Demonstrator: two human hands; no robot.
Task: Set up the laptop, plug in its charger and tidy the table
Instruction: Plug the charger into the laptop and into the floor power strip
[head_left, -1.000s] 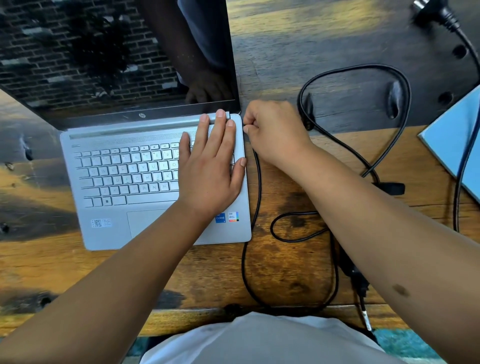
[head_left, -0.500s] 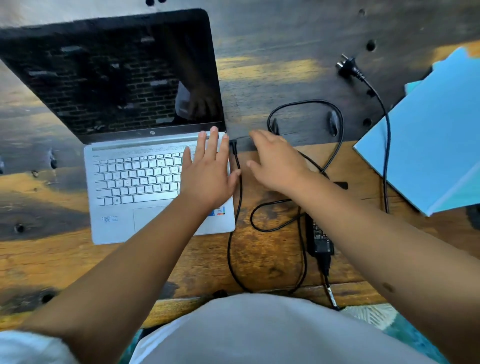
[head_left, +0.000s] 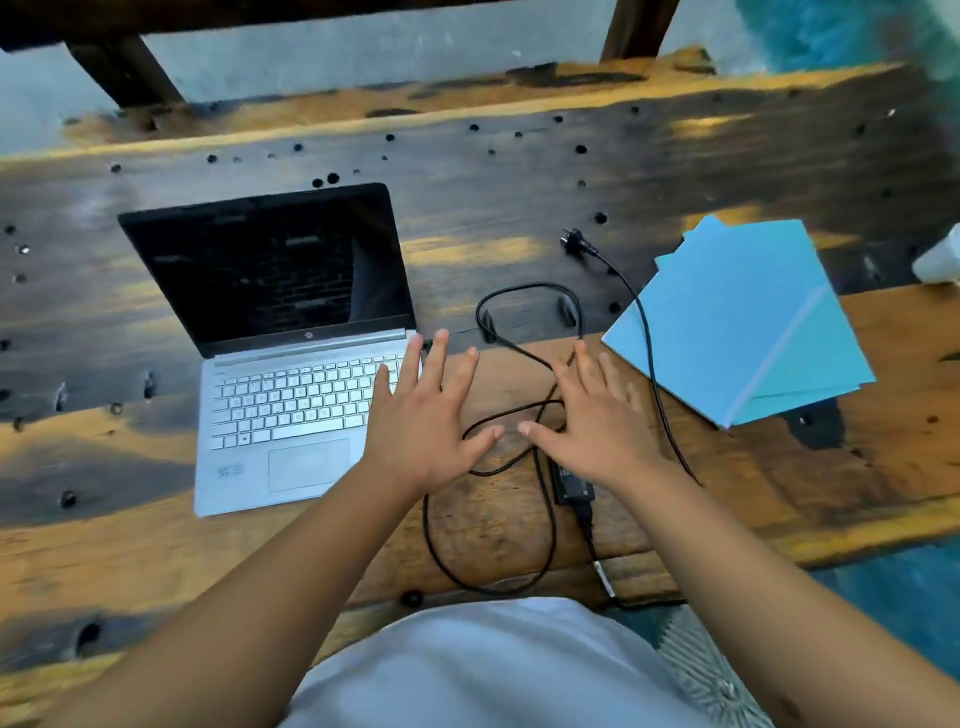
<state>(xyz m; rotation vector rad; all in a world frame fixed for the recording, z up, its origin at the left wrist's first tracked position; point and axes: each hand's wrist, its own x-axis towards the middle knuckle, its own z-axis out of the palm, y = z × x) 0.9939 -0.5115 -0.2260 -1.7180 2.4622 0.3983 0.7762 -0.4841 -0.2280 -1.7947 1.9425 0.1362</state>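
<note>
The laptop (head_left: 291, 364) sits open on the wooden table (head_left: 156, 545), its screen dark. The left hand (head_left: 421, 421) has its fingers spread flat by the laptop's right edge. The right hand (head_left: 597, 421) is spread wide above the looped black charger cable (head_left: 519, 415), holding nothing.

Looped charger cable (head_left: 540, 415) between laptop (head_left: 291, 405) and blue folders (head_left: 743, 322).

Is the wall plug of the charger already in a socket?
No, the wall plug lies loose on the bare wooden table, its prongs free, with no socket near it.
</note>
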